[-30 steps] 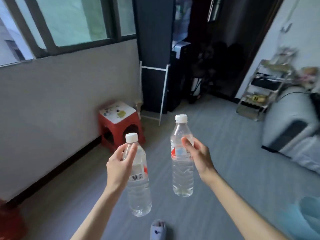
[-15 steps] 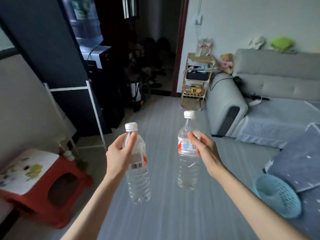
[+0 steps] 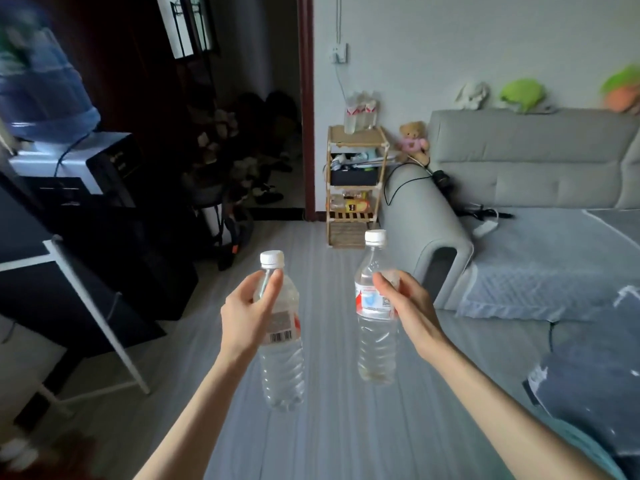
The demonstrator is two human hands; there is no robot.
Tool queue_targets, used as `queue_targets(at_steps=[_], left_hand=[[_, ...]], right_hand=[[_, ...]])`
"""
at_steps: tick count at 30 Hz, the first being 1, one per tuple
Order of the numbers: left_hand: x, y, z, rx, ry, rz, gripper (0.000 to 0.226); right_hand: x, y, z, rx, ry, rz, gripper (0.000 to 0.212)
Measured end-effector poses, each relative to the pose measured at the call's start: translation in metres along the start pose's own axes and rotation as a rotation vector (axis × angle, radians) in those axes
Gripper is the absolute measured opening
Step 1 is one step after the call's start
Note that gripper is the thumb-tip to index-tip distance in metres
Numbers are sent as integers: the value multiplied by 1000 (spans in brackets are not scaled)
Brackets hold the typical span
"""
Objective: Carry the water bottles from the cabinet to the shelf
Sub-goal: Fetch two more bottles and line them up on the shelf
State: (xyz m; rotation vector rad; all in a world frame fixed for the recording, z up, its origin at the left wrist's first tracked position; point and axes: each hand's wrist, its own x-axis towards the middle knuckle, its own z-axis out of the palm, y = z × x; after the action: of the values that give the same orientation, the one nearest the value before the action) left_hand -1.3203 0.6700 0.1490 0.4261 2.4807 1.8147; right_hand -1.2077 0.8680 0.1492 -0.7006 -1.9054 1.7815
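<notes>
Fingers: left hand [image 3: 247, 315] grips left bottle [image 3: 281, 337] high near the cap; right hand [image 3: 410, 306] grips right bottle [image 3: 376, 317] at the label.
Bottles: upright, in the air, apart.
Shelf [image 3: 355, 187]: well beyond the fingertips, more bottles on top.
Risk: a high grip could let the left bottle swing and slip; the crowded top could tip on set-down.

We are seeing two bare forearms reaching in from the bottom edge, with no sleeves showing along their visible length. The left hand [image 3: 247, 315] and the right hand [image 3: 410, 308] are wearing no gloves, rings or watches that we can make out, and both wrists are showing bare too.
</notes>
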Motion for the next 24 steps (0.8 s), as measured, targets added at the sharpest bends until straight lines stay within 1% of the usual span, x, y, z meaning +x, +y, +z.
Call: queue_targets(at_steps=[2,6,9,12,14,18,20,24], left_hand=[[30,5,17,6,-6,15,55],[106,7,57,1,-11,-23,59],[164,4,89,-7,-13,-53,51],[223,1,119,0,-18,-58,43],[272,-3,143,-14,-24,-61,39],[372,-7,185,-68,-32,-67,44],[418,-2,204,-77,-44,-49,40],[507,13,247,-86,-101,-31,24]], right_hand=[[35,-7,-5,28,9,0,19],[123,-9,-12,52,6,35,24],[188,-2,-15,38,6,62,30],[254,4,-13,50,19,73,20],[306,8,-11,51,27,77,21],[409,3,-4,37,66,67,17],[454,-5,-2,43,68,45,16],[542,-12,-6,8,112,13,20]])
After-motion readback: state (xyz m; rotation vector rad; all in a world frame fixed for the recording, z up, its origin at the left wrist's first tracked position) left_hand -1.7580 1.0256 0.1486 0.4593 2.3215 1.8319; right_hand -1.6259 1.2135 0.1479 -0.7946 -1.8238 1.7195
